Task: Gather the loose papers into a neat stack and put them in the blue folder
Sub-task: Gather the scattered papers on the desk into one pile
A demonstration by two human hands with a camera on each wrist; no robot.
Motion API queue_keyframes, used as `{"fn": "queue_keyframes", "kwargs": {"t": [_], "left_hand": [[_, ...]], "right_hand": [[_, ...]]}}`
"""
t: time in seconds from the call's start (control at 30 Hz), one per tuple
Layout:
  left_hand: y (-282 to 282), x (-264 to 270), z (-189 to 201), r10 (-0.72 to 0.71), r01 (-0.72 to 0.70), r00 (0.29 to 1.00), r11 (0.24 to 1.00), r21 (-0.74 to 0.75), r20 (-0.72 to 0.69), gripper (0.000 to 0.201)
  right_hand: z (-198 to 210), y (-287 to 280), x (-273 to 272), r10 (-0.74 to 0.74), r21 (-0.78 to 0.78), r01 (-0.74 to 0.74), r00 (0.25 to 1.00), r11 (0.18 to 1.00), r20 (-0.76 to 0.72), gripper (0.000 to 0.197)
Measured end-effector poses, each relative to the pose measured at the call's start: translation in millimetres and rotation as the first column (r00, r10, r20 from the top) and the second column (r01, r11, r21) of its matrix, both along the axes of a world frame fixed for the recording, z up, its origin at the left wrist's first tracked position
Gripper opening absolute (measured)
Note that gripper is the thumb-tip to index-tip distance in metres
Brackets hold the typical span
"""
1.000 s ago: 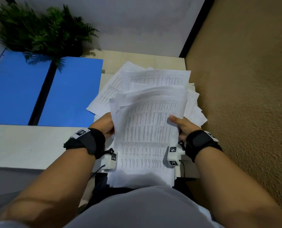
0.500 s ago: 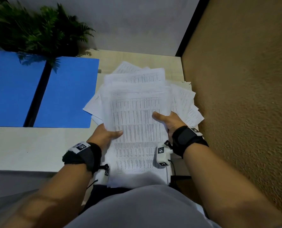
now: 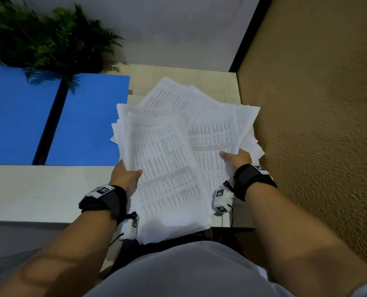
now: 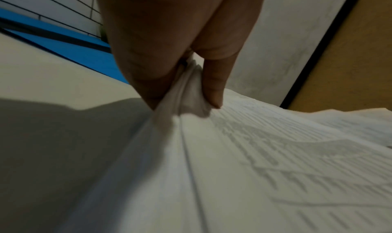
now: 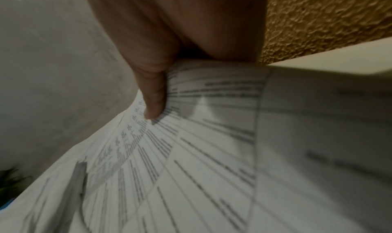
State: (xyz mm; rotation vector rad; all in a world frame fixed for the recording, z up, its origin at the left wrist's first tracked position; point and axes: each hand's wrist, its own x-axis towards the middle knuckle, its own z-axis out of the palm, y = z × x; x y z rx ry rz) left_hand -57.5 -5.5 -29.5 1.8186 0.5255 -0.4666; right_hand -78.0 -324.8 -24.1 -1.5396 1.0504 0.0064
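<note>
An untidy pile of printed papers (image 3: 167,159) lies fanned out at the right end of the table, hanging over its near edge. My left hand (image 3: 125,175) pinches the left edge of the upper bundle, thumb on top; in the left wrist view the papers (image 4: 254,152) are squeezed between thumb and fingers of that left hand (image 4: 186,92). My right hand (image 3: 235,157) grips the right part of the pile, thumb on top of the papers (image 5: 191,152); its other fingers are hidden below. The open blue folder (image 3: 86,118) lies flat to the left of the pile.
A green fern-like plant (image 3: 49,39) stands at the back left, over the folder. A rough tan wall (image 3: 317,125) runs close along the right side. The pale table (image 3: 39,189) shows bare surface in front of the folder.
The pile has fanned apart: the left hand's bundle turned leftward while the right hand shifted right and farther out, uncovering sheets underneath. The view is blurred by head motion.
</note>
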Motion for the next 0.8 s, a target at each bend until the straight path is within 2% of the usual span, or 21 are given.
{"fn": "queue_keyframes", "kwargs": {"t": [0.07, 0.13, 0.2, 0.27, 0.37, 0.47, 0.53, 0.63, 0.73, 0.8], "left_hand": [[-1, 1, 0, 0.007, -0.007, 1.0, 1.0, 0.005, 0.007, 0.045], [-3, 0, 1, 0.007, -0.007, 1.0, 1.0, 0.013, 0.01, 0.043], [-3, 0, 2, 0.001, -0.001, 1.0, 1.0, 0.02, 0.012, 0.042], [-4, -1, 0, -0.015, 0.014, 1.0, 0.999, 0.038, 0.019, 0.042], [-7, -1, -1, -0.02, 0.02, 1.0, 0.999, 0.028, 0.021, 0.039], [-10, -1, 0, -0.014, 0.014, 1.0, 1.0, 0.006, 0.017, 0.039], [-11, 0, 1, -0.027, 0.027, 1.0, 1.0, 0.013, 0.014, 0.04], [-10, 2, -1, -0.071, 0.07, 0.997, 0.996, 0.048, 0.02, 0.039], [-12, 3, 0, -0.078, 0.077, 0.997, 0.996, 0.039, 0.017, 0.036], [-12, 1, 0, -0.031, 0.032, 0.999, 0.999, -0.036, 0.014, 0.036]], "right_hand": [[10, -4, 0, 0.013, -0.143, -0.011, 1.0, 0.99, 0.01, 0.021], [30, -9, -3, 0.048, -0.343, -0.054, 0.998, 0.938, -0.027, 0.03], [50, -15, -7, 0.072, -0.463, -0.075, 0.997, 0.883, -0.023, 0.025], [67, -23, -11, 0.063, -0.523, -0.053, 0.998, 0.851, 0.002, 0.021], [99, -33, -17, 0.093, -0.632, -0.079, 0.996, 0.771, -0.01, 0.026], [132, -39, -23, 0.078, -0.735, 0.012, 0.993, 0.678, 0.089, 0.029], [152, -42, -25, 0.052, -0.763, 0.136, 0.975, 0.631, 0.216, 0.03], [179, -45, -23, 0.048, -0.735, 0.34, 0.891, 0.586, 0.451, 0.034], [200, -47, -21, 0.023, -0.617, 0.457, 0.792, 0.641, 0.611, 0.032], [206, -44, -19, 0.022, -0.575, 0.443, 0.779, 0.688, 0.626, 0.02]]}}
